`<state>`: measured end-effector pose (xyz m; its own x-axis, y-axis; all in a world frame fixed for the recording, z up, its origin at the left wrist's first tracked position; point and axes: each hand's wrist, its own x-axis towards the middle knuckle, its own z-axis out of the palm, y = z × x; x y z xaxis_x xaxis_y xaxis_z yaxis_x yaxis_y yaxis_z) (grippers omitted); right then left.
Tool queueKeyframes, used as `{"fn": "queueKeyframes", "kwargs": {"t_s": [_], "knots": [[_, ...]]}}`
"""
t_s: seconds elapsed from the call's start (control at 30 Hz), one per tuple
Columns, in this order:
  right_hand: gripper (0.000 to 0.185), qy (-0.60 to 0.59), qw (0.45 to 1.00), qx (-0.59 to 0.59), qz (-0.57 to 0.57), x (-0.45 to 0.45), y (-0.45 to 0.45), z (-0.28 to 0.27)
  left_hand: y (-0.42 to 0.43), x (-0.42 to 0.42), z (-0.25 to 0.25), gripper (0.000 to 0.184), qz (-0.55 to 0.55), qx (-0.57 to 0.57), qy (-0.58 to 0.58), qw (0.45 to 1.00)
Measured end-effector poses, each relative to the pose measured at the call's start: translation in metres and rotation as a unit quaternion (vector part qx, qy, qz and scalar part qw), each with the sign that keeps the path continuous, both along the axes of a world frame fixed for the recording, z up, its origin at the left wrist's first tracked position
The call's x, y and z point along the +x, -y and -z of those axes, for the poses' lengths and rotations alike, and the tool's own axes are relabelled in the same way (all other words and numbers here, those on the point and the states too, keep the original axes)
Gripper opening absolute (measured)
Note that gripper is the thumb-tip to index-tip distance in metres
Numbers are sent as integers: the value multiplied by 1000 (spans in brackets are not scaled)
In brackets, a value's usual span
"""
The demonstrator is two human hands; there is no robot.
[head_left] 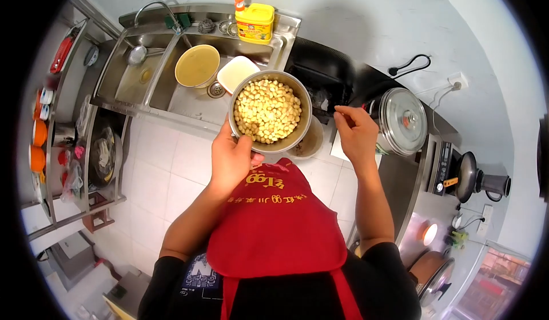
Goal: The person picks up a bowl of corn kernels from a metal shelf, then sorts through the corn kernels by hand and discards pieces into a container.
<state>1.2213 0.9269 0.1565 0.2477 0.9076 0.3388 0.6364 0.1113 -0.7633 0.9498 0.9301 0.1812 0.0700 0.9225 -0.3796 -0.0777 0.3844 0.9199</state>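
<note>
My left hand [233, 155] grips the near-left rim of a round metal bowl [306, 108], fingers underneath. The bowl is filled with pale yellow beans or nuts [267, 111] whose exact kind I cannot make out. It is held over the front edge of the sink. My right hand [357, 134] is to the right of the bowl, apart from it, with thumb and fingers drawn together; whether something small is in them I cannot tell. Behind the bowl, at floor level, part of a bucket [310, 140] shows.
The double sink [163, 91] holds a yellowish basin [197, 66], a white square container [237, 73] and a strainer ladle [137, 55]. A yellow jug [255, 23] stands on its back ledge. At the right is a lidded pot [404, 121]; shelves [86, 143] line the left.
</note>
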Motion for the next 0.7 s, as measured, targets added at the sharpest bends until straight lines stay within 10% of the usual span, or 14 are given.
{"fn": "queueKeyframes", "kwargs": {"t_s": [0.13, 0.4, 0.7], "knots": [[13, -64, 998, -1, -29, -41, -1, -34, -2, 0, 1, 60, 20, -2, 8, 1000], [8, 279, 942, -26, -183, -76, -24, -19, 1, 6, -2, 63, 7, -4, -8, 1000], [5, 323, 925, -48, -191, -86, -33, -14, 2, 3, 7, 46, -4, 9, -16, 1000]]}}
